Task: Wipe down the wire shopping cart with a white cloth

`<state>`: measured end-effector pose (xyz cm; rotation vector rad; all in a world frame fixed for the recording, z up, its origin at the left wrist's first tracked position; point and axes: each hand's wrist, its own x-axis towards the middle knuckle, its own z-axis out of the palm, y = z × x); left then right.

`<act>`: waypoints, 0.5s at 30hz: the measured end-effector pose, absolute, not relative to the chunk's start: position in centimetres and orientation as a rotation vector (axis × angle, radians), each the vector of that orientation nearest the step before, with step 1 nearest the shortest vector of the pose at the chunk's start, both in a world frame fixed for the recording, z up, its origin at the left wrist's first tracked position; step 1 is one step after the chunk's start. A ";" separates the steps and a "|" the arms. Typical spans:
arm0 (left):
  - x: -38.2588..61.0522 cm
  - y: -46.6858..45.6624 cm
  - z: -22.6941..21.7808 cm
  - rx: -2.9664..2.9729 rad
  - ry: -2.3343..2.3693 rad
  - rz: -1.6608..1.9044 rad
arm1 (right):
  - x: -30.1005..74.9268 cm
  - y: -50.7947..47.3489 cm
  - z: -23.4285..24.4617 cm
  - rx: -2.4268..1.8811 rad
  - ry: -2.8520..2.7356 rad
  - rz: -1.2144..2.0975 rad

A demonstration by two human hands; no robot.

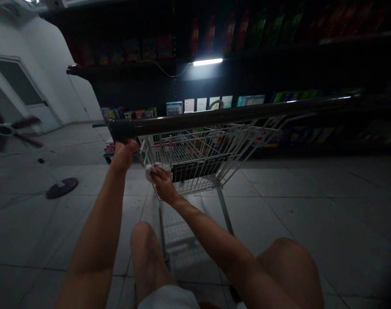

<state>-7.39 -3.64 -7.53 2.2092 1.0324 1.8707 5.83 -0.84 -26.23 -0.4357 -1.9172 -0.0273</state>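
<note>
A metal shopping cart (198,159) stands right in front of me, its dark push bar (234,115) crossing the view. My left hand (124,154) reaches up and grips the cart frame just under the bar's left end. My right hand (161,182) is closed on a white cloth (152,169) and presses it against the wire basket's near left corner. Both my bare knees show at the bottom, low to the floor.
A standing fan (9,131) with a round base (62,188) is at the left. Dark store shelves with packaged goods (215,103) run behind the cart under a lit tube lamp (207,62). A white door (25,92) is at far left. Grey tiled floor (311,206) spreads right.
</note>
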 end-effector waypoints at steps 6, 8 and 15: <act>-7.7 -3.2 -8.3 2.089 1.036 1.964 | 3.1 -1.6 -25.2 -0.359 -1.911 0.035; -7.7 -3.1 -8.3 2.068 1.030 1.968 | 1.9 -0.5 -26.6 -0.375 -2.035 0.067; -7.7 -2.4 -8.5 2.119 1.080 1.915 | 3.9 1.0 -35.5 -0.613 -2.211 0.674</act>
